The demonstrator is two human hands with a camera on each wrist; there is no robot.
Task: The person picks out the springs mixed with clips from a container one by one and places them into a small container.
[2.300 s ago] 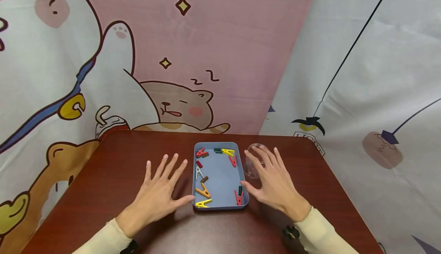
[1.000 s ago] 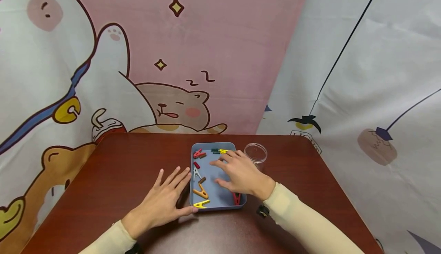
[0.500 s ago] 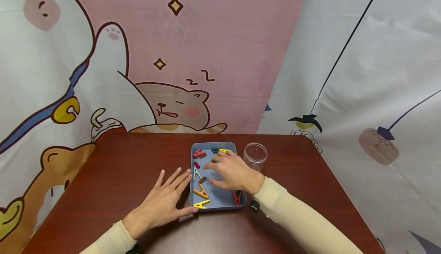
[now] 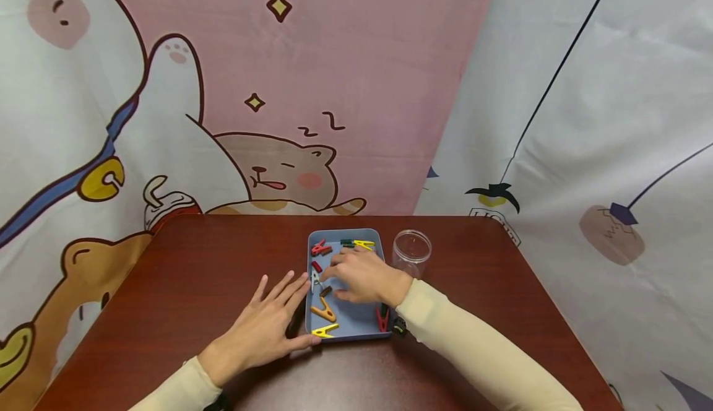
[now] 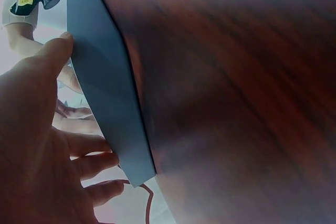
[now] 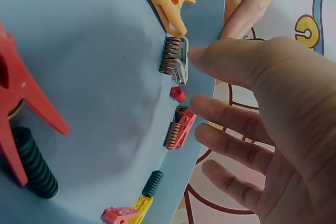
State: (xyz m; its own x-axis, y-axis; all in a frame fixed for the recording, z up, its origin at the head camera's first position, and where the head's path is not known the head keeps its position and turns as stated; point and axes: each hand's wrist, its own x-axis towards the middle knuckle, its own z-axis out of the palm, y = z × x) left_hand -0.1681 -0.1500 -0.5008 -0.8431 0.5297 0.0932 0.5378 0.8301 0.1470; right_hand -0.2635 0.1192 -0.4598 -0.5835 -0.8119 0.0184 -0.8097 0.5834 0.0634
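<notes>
A blue tray (image 4: 356, 327) on the dark red table holds several coloured clothes pegs. My right hand (image 4: 362, 275) hovers low over the tray's middle with its fingers spread and relaxed. Its fingertips are close to the white peg (image 4: 315, 281) by the left wall. In the right wrist view the thumb (image 6: 220, 59) is just beside that white peg (image 6: 177, 59), with nothing pinched. An orange peg (image 6: 169, 3) and a pink peg (image 6: 178, 127) lie on either side of it. My left hand (image 4: 267, 327) lies flat on the table, thumb (image 5: 55, 56) against the tray wall (image 5: 105, 93).
A clear lidless jar (image 4: 411, 253) stands upright just right of the tray. A red peg (image 4: 382, 318) lies at the tray's front right, a yellow peg (image 4: 327, 332) at the front left. Printed curtains hang close behind and to the right of the table (image 4: 195, 262).
My right hand left its place beside the jar and moved left over the tray, reaching towards the white peg. The left hand stayed flat, edging slightly nearer the tray.
</notes>
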